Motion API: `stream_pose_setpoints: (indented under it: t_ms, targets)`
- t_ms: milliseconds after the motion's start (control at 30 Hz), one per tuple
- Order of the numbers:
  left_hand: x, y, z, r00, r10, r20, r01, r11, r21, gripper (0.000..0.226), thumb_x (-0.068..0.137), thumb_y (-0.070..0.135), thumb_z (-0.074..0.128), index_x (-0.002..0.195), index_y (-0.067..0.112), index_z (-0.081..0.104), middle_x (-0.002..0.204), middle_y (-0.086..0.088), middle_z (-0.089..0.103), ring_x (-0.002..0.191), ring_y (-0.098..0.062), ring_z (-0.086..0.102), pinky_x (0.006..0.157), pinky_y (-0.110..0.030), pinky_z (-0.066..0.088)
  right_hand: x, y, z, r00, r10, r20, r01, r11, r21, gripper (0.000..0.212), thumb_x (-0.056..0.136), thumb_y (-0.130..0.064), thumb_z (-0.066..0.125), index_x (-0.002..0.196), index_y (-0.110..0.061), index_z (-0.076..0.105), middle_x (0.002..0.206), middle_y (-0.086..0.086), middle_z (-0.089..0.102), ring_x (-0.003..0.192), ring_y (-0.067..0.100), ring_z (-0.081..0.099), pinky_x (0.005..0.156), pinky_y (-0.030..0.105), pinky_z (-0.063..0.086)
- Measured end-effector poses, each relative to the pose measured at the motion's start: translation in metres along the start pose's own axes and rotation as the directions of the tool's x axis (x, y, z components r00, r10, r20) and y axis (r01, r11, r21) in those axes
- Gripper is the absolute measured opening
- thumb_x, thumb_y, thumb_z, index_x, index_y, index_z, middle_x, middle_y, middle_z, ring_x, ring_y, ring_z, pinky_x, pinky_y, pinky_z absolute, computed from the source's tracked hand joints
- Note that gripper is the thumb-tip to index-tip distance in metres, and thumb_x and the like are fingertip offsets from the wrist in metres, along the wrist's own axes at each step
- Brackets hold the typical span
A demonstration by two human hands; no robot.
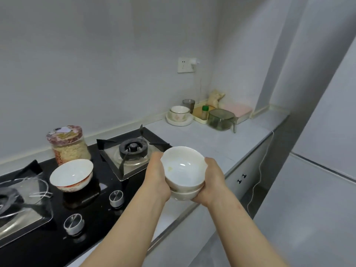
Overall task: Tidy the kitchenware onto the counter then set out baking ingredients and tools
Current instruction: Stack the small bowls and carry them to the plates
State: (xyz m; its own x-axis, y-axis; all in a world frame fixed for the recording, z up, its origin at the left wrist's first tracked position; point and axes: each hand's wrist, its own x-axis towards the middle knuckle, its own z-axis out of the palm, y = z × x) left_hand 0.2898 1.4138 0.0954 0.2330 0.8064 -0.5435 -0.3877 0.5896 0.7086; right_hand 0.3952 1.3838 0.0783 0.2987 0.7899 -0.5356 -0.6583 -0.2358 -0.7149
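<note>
Stacked bowls (184, 170), 2 deep, clasped by left hand (158, 176) and right hand (212, 180), should stay level while lowered to the counter (212, 139) beyond the grip.

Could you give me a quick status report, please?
Left hand and right hand both gripping the stacked white bowls. Stack held over the counter, right of the stove. Nothing beneath it in the way.

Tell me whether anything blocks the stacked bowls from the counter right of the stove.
Nothing visible does. The left hand and right hand hold the stacked bowls over the counter; other dishes sit in its far corner.
</note>
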Motion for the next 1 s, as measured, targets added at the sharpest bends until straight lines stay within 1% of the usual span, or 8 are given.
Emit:
stream_pose_setpoints:
  t_ms: [100,233,367,433,533,700,833,1000]
  targets:
    - [0.037,0.013,0.034,0.998,-0.021,0.054,0.022,1.000,-0.014,0.014,0.074,0.027,0.050,0.073,0.016,0.058,0.079,-0.007,0.064,0.081,-0.031,0.060,0.078,-0.034,0.048,0.034,-0.032,0.001,1.000,-0.013,-0.026,0.014,1.000,0.016,0.031,0.081,-0.027,0.048,0.106,-0.016,0.063,0.098,0.013,0.069,0.095,0.037,0.065,0.087,0.051,0.049]
    - [0.085,0.023,0.090,0.993,-0.053,0.106,0.051,0.998,0.025,0.030,0.073,0.035,0.051,0.091,0.015,0.063,0.099,-0.012,0.067,0.100,-0.036,0.063,0.089,-0.040,0.047,0.076,-0.087,-0.009,0.989,-0.129,-0.077,0.131,0.991,0.021,0.019,0.084,-0.025,0.048,0.092,-0.014,0.062,0.094,0.013,0.069,0.098,0.037,0.064,0.095,0.050,0.046]
    - [0.122,0.030,0.133,0.992,-0.068,0.109,0.061,0.996,0.066,0.020,0.078,0.034,0.049,0.077,0.016,0.058,0.090,-0.011,0.065,0.090,-0.034,0.059,0.085,-0.037,0.046,0.112,-0.122,-0.020,0.978,-0.178,-0.111,0.184,0.982,0.041,0.017,0.088,-0.030,0.047,0.086,-0.018,0.059,0.104,0.013,0.067,0.104,0.036,0.061,0.100,0.049,0.044]
    - [0.137,0.033,0.145,0.993,-0.072,0.093,0.065,0.995,0.076,0.020,0.079,0.035,0.048,0.075,0.017,0.056,0.088,-0.010,0.065,0.088,-0.032,0.060,0.084,-0.036,0.047,0.132,-0.131,-0.024,0.983,-0.155,-0.102,0.162,0.985,0.058,0.017,0.088,-0.031,0.047,0.087,-0.019,0.059,0.105,0.012,0.066,0.105,0.035,0.061,0.100,0.049,0.044]
    - [0.169,0.039,0.167,0.997,-0.068,0.041,0.064,0.994,0.090,0.021,0.081,0.035,0.048,0.068,0.019,0.053,0.076,-0.006,0.063,0.075,-0.027,0.058,0.066,-0.029,0.044,0.175,-0.149,-0.025,0.991,-0.112,-0.068,0.117,0.991,0.072,0.020,0.088,-0.029,0.046,0.090,-0.017,0.062,0.099,0.011,0.067,0.105,0.035,0.061,0.099,0.047,0.045]
    - [0.228,0.049,0.202,0.999,-0.016,-0.039,0.017,1.000,0.016,0.020,0.083,0.037,0.048,0.086,0.020,0.058,0.086,-0.005,0.066,0.080,-0.027,0.061,0.066,-0.030,0.047,0.256,-0.184,-0.020,0.999,-0.042,-0.012,0.042,0.999,0.014,0.034,0.087,-0.031,0.047,0.111,-0.015,0.065,0.109,0.011,0.069,0.104,0.035,0.063,0.099,0.049,0.045]
    - [0.262,0.061,0.251,0.988,0.045,-0.150,-0.054,0.997,-0.053,0.022,0.088,0.034,0.044,0.073,0.020,0.053,0.068,-0.001,0.061,0.065,-0.021,0.055,0.051,-0.026,0.037,0.316,-0.230,-0.016,0.998,0.031,0.055,-0.027,0.997,-0.079,0.032,0.088,-0.036,0.046,0.109,-0.018,0.062,0.112,0.012,0.066,0.106,0.035,0.060,0.100,0.050,0.044]
    - [0.288,0.074,0.285,0.978,0.091,-0.186,-0.115,0.986,-0.119,0.025,0.086,0.031,0.044,0.071,0.017,0.058,0.049,-0.003,0.065,0.065,-0.025,0.058,0.056,-0.028,0.043,0.360,-0.265,-0.005,0.989,0.080,0.124,-0.059,0.985,-0.160,0.036,0.086,-0.038,0.050,0.115,-0.019,0.061,0.114,0.011,0.065,0.107,0.033,0.060,0.099,0.048,0.046]
